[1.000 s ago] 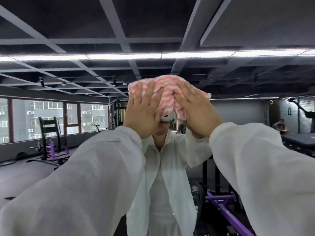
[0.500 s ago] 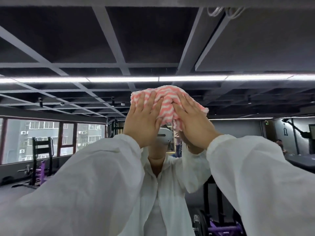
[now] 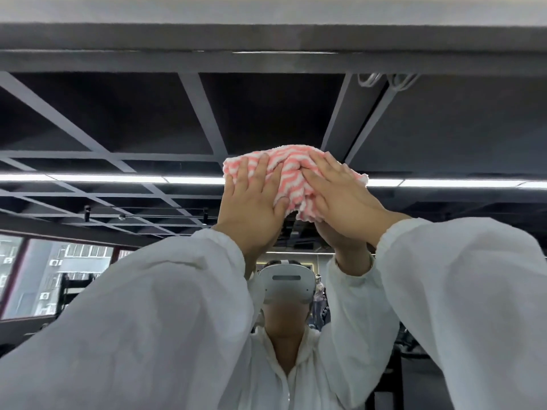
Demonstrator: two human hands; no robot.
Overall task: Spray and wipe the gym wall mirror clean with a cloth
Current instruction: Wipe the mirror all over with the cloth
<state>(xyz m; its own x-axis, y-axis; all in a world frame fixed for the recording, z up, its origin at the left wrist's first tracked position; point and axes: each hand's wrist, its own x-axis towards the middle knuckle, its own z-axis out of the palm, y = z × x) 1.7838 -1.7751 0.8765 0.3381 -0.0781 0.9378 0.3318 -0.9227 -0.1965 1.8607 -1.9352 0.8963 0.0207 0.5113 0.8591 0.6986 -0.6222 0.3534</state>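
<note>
The wiping step is in hand, high on the mirror (image 3: 118,119): both hands press a pink-and-white striped cloth (image 3: 291,180) flat against the glass, a little below the mirror's top edge, where the grey frame strip (image 3: 266,39) runs across. The left hand (image 3: 251,202) lies spread on the cloth's left part, fingers extended and palm pushing in rather than curled round the fabric; the right hand (image 3: 343,196) does the same on the right part, its fingers angled inward over the bunched middle. Neither hand grips anything; each is open and pressing the cloth. Both arms, in white sleeves (image 3: 148,321), reach well overhead. No spray bottle is in view. Judging from this, the next move calls for steady pressure while sliding the cloth along or down from the top band, keeping it flat so no streak is left near the edge.
</note>
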